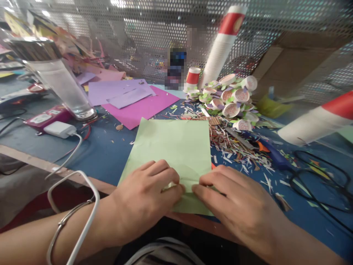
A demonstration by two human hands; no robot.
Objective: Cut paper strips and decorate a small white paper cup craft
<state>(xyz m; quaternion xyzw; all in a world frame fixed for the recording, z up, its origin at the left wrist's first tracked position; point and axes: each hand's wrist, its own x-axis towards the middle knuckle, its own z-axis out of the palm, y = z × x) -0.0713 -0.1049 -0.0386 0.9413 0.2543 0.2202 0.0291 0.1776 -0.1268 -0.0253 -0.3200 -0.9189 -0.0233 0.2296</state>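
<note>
A light green sheet of paper [174,141] lies flat at the table's near edge, its front part creased under my fingers. My left hand [147,193] is closed, thumb and fingertips pinching the paper near its middle. Just beside it my right hand [244,200] pinches the same sheet, the two sets of fingertips a small gap apart. What lies under the curled fingers is partly hidden. A white cable [89,180] loops over my left forearm, near a metal bracelet [58,230].
Purple sheets [118,91] and a magenta sheet [143,108] lie behind. Left are a water tumbler [59,84] and a power strip [45,117]. Right are paper scraps [234,147], decorated cup pieces [231,109], a blue-handled tool [275,154], a black cable [300,184] and stacked paper cups [220,48].
</note>
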